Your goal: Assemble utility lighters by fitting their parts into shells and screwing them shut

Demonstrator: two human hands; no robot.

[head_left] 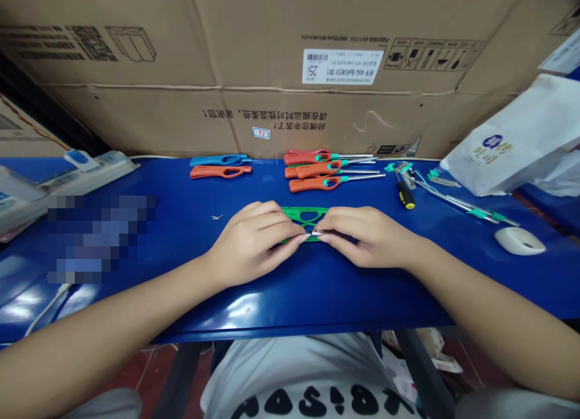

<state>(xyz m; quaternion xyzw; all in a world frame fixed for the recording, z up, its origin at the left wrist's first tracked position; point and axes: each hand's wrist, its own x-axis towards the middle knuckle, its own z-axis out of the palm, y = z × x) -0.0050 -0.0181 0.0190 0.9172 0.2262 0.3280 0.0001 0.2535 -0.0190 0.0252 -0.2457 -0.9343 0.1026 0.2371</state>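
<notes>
A green plastic lighter shell [306,214] lies flat on the blue table [290,298], in the middle. My left hand [252,238] and my right hand [365,235] rest on either side of it, fingertips meeting over its near edge. Both pinch a small silvery metal part [314,233] against the shell. Most of the shell's lower half is hidden under my fingers.
Several orange lighters [317,170] with metal tubes lie behind the shell; one blue and one orange shell [220,166] lie left of them. A screwdriver [405,192], metal tubes [457,201], a white oval object [519,240], a white bag [521,141], a power strip [67,177] and cardboard boxes [290,69] surround the table.
</notes>
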